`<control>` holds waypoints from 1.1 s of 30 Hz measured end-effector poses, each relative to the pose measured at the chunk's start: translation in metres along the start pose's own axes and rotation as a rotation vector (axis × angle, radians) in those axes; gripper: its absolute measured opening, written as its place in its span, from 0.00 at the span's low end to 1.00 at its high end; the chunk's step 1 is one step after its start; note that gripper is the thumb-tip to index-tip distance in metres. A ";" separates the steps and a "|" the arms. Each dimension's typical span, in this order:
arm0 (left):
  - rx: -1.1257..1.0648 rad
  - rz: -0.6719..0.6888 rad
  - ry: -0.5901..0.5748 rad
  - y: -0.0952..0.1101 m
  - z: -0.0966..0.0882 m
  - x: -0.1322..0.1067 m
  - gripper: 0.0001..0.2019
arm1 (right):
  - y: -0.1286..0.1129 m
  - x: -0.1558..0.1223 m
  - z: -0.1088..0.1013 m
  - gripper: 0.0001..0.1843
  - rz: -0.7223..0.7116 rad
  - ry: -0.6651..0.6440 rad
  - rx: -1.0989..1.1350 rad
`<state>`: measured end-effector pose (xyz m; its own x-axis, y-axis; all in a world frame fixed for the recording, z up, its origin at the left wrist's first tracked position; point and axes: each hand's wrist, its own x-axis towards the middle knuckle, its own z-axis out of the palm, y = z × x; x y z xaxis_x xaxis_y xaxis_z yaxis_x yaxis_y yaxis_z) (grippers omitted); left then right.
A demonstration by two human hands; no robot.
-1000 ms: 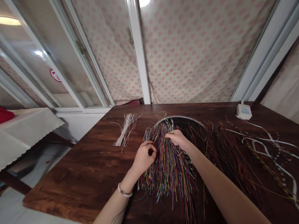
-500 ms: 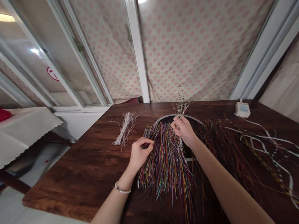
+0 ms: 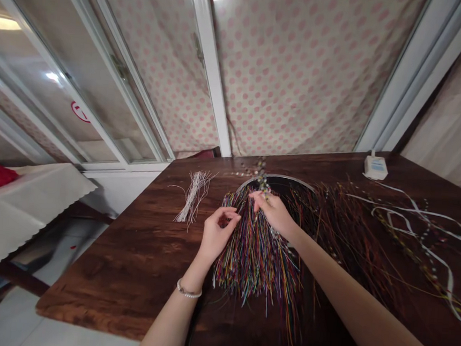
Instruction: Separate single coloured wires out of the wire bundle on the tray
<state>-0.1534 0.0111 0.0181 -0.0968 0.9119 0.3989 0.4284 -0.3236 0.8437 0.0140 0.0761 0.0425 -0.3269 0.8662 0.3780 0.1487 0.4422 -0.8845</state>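
A thick bundle of multicoloured thin cords (image 3: pixel 250 266) lies fanned over a round thing with a pale rim (image 3: pixel 280 177), on the dark wooden table. In my right hand (image 3: pixel 274 213) are several black-and-white beaded strands (image 3: pixel 261 178), gripped above the cords, their loose ends sticking out past my fingers. To the left of it, my left hand (image 3: pixel 216 233) is at the bundle's left edge, thumb and fingertips brought together. Whatever is between those fingertips is too small to make out.
A bunch of thin white strands (image 3: pixel 192 196) lies on the left. To the right spread reddish-brown strands (image 3: pixel 357 248), white flat cords (image 3: pixel 408 211) and a small white box (image 3: pixel 375 168). A white-covered table (image 3: pixel 21 214) stands further left.
My right hand has come lower and left, closer to my left hand. The beaded strands in it have swung from upright to leaning left. My left hand has stayed nearly in place.
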 end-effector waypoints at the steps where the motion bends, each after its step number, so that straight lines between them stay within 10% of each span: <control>1: 0.069 0.007 -0.075 -0.002 -0.001 -0.001 0.11 | -0.005 0.002 -0.004 0.22 0.037 0.014 0.101; 5: 0.348 0.083 -0.349 -0.008 -0.008 -0.005 0.07 | -0.014 0.001 -0.011 0.19 0.255 -0.083 0.420; 10: 0.513 0.117 -0.470 -0.008 -0.011 -0.009 0.12 | 0.006 -0.012 0.001 0.12 0.484 -0.277 0.164; 21: 0.586 0.200 -0.377 -0.005 0.000 -0.009 0.04 | 0.028 -0.032 0.011 0.13 0.585 -0.275 0.194; 33: 0.345 0.335 -0.021 0.014 -0.001 -0.005 0.03 | 0.013 -0.045 0.017 0.11 0.425 -0.458 0.422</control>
<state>-0.1483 0.0021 0.0284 0.1138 0.7775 0.6185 0.7062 -0.5012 0.5001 0.0144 0.0388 0.0092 -0.6904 0.7180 -0.0889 0.0083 -0.1150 -0.9933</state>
